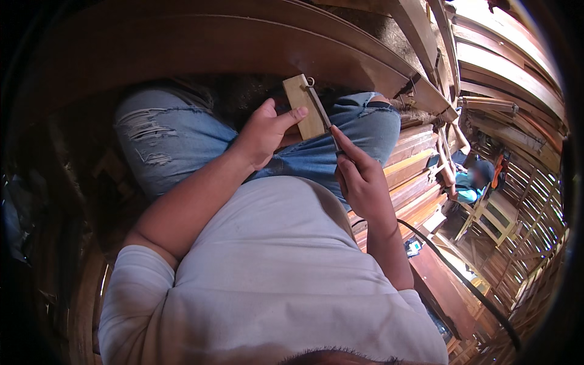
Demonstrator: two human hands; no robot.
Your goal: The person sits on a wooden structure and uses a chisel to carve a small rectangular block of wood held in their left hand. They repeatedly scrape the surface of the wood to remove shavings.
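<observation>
My left hand [267, 132] is closed around a small pale wooden block [296, 95], with the thumb pressed on its face. The block stands out above my lap, tilted a little. In my right hand [363, 176] is a narrow chisel [320, 111], the index finger stretched along it. Its long metal blade lies along the block's right edge. At the blade's far end there is a small light curl [311, 81], perhaps a wood shaving. The chisel's handle is mostly hidden inside my right hand.
Dark wide boards [201, 42] run across in front of my knees. Stacked planks [413, 158] lie to the right. Beyond them another person [468, 182] in a blue top sits near a wooden frame [496, 216]. A black cable [468, 283] arcs past my right elbow.
</observation>
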